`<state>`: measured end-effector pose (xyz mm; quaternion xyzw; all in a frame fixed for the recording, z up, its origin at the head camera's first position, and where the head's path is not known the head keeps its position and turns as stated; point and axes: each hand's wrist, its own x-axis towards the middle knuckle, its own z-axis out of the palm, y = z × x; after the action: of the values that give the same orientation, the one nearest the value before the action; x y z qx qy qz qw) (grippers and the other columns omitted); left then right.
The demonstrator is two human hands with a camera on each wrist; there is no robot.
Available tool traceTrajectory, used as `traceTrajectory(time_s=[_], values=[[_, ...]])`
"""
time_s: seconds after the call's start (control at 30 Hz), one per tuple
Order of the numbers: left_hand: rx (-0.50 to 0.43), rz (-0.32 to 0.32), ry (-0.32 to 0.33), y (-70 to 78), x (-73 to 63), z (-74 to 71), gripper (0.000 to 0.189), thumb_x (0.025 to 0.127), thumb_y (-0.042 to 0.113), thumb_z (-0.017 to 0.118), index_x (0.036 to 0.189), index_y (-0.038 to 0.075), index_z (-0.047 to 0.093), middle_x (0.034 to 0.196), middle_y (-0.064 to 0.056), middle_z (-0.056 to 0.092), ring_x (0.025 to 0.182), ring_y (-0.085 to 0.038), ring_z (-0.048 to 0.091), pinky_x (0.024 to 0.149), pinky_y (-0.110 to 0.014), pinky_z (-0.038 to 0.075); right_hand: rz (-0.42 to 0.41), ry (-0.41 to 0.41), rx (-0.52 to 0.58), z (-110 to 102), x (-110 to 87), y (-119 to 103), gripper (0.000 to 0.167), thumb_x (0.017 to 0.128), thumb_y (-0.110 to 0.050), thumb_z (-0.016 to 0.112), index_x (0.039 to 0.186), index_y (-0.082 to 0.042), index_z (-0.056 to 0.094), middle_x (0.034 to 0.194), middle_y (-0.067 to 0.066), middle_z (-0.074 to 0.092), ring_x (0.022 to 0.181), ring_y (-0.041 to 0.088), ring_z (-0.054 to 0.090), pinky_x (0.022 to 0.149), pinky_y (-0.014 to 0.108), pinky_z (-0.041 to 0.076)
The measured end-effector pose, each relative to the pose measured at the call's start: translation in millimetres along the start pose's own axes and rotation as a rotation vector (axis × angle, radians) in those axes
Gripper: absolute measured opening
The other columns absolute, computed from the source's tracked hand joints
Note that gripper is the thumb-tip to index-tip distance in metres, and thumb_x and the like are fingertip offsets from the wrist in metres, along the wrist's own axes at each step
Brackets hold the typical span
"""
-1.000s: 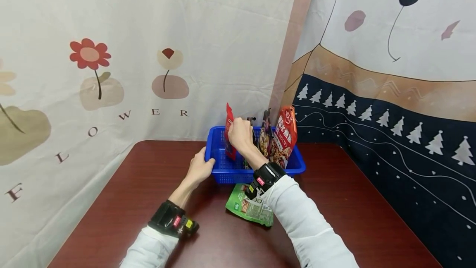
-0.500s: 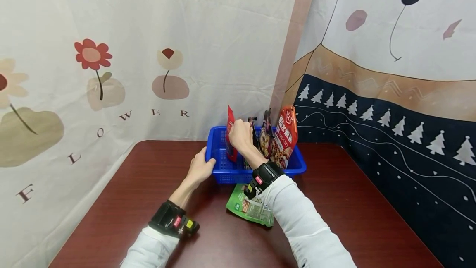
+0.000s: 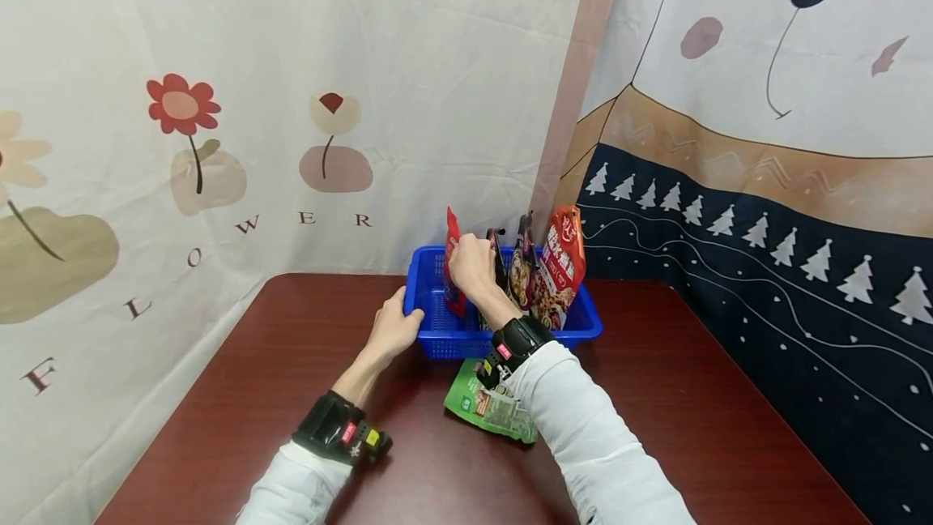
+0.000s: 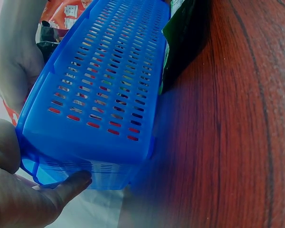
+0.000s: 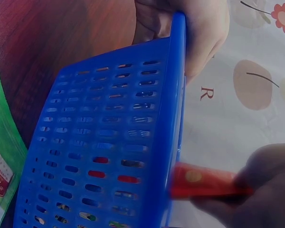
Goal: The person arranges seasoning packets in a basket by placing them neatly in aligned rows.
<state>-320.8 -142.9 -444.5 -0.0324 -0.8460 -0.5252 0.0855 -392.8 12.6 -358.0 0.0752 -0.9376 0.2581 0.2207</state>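
A blue perforated plastic basket (image 3: 455,343) stands at the far side of the table. My left hand (image 3: 394,326) grips its left end, thumb (image 4: 73,187) on the outside wall. Over the basket my right hand (image 3: 474,266) pinches the upper part of a red packet (image 3: 452,249), which stands upright near the left end. In the right wrist view, this red packet (image 5: 199,182) shows between thumb and fingers above the rim. Further right in the basket stand a dark snack pouch (image 3: 521,266) and a large red pouch (image 3: 561,266). The right hand partly hides another dark packet (image 3: 498,258).
On the table (image 3: 612,428), a green pouch (image 3: 484,407) lies flat against the basket's near side, partly under the right forearm. Printed cloth (image 3: 437,63) hangs close behind the table, and a dark tree-patterned cloth (image 3: 729,282) runs along the right.
My right hand and the red packet have shifted very slightly right and down. The left hand keeps its hold on the basket, and the pouches stand as before.
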Motion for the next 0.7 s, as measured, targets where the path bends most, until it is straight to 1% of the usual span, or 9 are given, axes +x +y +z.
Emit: traceTrajectory(time_s=[0.13, 0.33, 0.4, 0.47, 0.57, 0.63, 0.7], values=[[0.001, 0.003, 0.002, 0.2, 0.6, -0.2, 0.052, 0.109, 0.013, 0.058, 0.161, 0.006, 0.056, 0.152, -0.027, 0.071, 0.14, -0.041, 0.071, 0.119, -0.062, 0.056, 0.007, -0.006, 0.003, -0.6, 0.4, -1.3, 0.034, 0.116, -0.013, 0.056, 0.091, 0.0, 0.076, 0.087, 0.02, 0.08, 0.084, 0.042, 0.08, 0.076, 0.049, 0.067], [0.007, 0.001, 0.003, 1.3, -0.6, -0.4, 0.052, 0.109, 0.013, 0.057, 0.161, 0.006, 0.056, 0.152, -0.027, 0.071, 0.14, -0.042, 0.071, 0.119, -0.062, 0.056, 0.011, -0.014, 0.011, -1.1, -0.7, -1.7, 0.033, 0.116, -0.015, 0.057, 0.094, 0.001, 0.077, 0.088, 0.021, 0.08, 0.083, 0.041, 0.08, 0.074, 0.048, 0.067], [0.006, 0.0, 0.004, 1.5, -1.1, -0.5, 0.052, 0.109, 0.013, 0.057, 0.16, 0.006, 0.056, 0.151, -0.027, 0.071, 0.139, -0.042, 0.071, 0.119, -0.062, 0.056, 0.015, -0.009, 0.025, -0.8, -1.0, -2.1, 0.031, 0.115, -0.017, 0.059, 0.098, 0.002, 0.077, 0.092, 0.023, 0.081, 0.087, 0.043, 0.081, 0.077, 0.05, 0.068], [0.009, 0.001, 0.01, 1.6, -1.3, -0.8, 0.051, 0.108, 0.012, 0.058, 0.159, 0.006, 0.057, 0.15, -0.027, 0.072, 0.138, -0.042, 0.072, 0.118, -0.061, 0.056, 0.015, -0.007, 0.045, -0.3, -1.1, -2.0, 0.029, 0.115, -0.021, 0.061, 0.104, 0.002, 0.075, 0.096, 0.024, 0.082, 0.093, 0.044, 0.082, 0.081, 0.052, 0.068], [0.016, 0.009, 0.017, 1.7, -1.4, -1.1, 0.05, 0.108, 0.011, 0.057, 0.157, 0.004, 0.058, 0.147, -0.028, 0.073, 0.135, -0.042, 0.073, 0.116, -0.062, 0.057, 0.009, -0.005, 0.085, 0.3, -1.2, -1.4, 0.031, 0.114, -0.028, 0.064, 0.119, 0.003, 0.068, 0.103, 0.025, 0.081, 0.102, 0.047, 0.082, 0.087, 0.055, 0.068], [0.018, 0.01, 0.016, 1.6, -1.0, -0.9, 0.05, 0.108, 0.011, 0.057, 0.158, 0.003, 0.058, 0.147, -0.028, 0.074, 0.135, -0.041, 0.073, 0.116, -0.061, 0.057, -0.003, -0.008, 0.114, 0.4, -1.0, -0.6, 0.038, 0.113, -0.03, 0.064, 0.132, 0.003, 0.061, 0.108, 0.026, 0.079, 0.107, 0.047, 0.081, 0.09, 0.055, 0.067], [0.015, 0.012, 0.011, 1.4, -0.4, -0.6, 0.051, 0.108, 0.011, 0.056, 0.159, 0.002, 0.057, 0.147, -0.028, 0.073, 0.135, -0.041, 0.073, 0.116, -0.062, 0.057, -0.014, -0.012, 0.159, 0.0, -0.6, 0.0, 0.052, 0.113, -0.031, 0.066, 0.148, 0.004, 0.052, 0.118, 0.027, 0.077, 0.113, 0.048, 0.079, 0.095, 0.056, 0.066]])
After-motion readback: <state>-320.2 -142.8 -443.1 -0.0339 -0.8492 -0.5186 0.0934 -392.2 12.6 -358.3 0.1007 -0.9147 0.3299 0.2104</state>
